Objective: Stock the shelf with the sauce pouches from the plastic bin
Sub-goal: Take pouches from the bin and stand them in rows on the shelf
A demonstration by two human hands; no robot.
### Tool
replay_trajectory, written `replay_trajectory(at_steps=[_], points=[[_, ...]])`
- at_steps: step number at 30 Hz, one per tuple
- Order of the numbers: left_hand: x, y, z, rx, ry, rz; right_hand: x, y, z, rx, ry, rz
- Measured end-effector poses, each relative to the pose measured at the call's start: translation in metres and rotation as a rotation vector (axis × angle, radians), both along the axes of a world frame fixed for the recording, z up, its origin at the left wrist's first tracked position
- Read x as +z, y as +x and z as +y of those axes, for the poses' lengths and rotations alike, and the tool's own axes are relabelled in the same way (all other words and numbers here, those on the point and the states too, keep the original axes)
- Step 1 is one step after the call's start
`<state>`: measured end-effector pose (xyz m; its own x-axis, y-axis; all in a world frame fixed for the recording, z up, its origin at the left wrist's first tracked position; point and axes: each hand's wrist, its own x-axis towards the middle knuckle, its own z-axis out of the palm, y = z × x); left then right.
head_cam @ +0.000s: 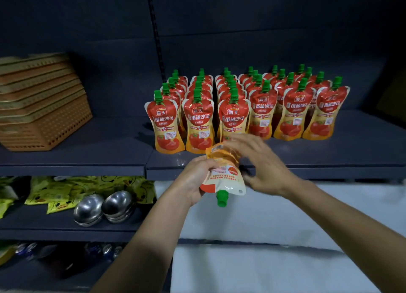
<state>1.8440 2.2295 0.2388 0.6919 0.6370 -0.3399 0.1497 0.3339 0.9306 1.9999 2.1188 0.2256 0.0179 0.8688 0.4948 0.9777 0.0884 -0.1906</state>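
Note:
Several rows of red and orange tomato sauce pouches [239, 108] with green caps stand upright on the dark shelf [329, 158]. In front of the shelf edge I hold one more sauce pouch [224, 174] upside down, its green cap pointing down toward me. My left hand [195, 178] grips the pouch's left side. My right hand [261, 163] rests on its right side and its base, fingers spread over the top. The plastic bin is out of view.
A stack of orange perforated baskets [41, 108] sits on the left of the same shelf. Below lie yellow packets [72, 191] and steel bowls [103, 207]. Cans [28, 248] fill the lowest shelf. White material [285, 226] covers the lower right.

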Motion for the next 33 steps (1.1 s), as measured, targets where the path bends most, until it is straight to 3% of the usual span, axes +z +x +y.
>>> replay_trajectory(at_steps=[2, 5, 7, 8, 10, 11, 15, 18, 21, 25, 33], points=[[0.005, 0.006, -0.004, -0.023, -0.001, -0.029, -0.004, -0.004, -0.004, 0.073, 0.009, -0.062], [0.014, 0.012, -0.013, -0.044, -0.070, -0.096, -0.003, -0.003, -0.011, 0.101, 0.195, -0.012], [0.019, 0.017, -0.016, -0.105, -0.095, -0.133, 0.003, -0.003, -0.017, 0.070, 0.332, 0.135], [0.022, 0.020, -0.017, -0.148, -0.049, -0.115, 0.010, -0.003, -0.019, 0.023, 0.374, 0.317], [0.027, 0.027, -0.017, -0.160, 0.152, -0.040, 0.023, 0.003, -0.021, -0.067, 0.408, 0.729], [0.029, 0.033, -0.014, -0.109, 0.295, -0.013, 0.028, 0.012, -0.021, -0.123, 0.423, 0.842], [0.047, 0.056, 0.008, 0.163, 0.980, -0.004, 0.038, 0.061, -0.021, -0.248, 0.395, 1.027], [0.069, 0.076, 0.024, 0.179, 1.179, 0.041, 0.037, 0.084, -0.017, -0.298, 0.318, 1.067], [0.085, 0.092, 0.039, 0.057, 1.281, 0.201, 0.037, 0.098, -0.015, -0.343, 0.156, 1.076], [0.098, 0.101, 0.049, -0.146, 1.371, 0.388, 0.025, 0.100, -0.023, -0.401, -0.035, 0.919], [0.105, 0.115, 0.058, -0.192, 1.406, 0.353, 0.015, 0.110, -0.009, -0.374, -0.004, 0.952]])
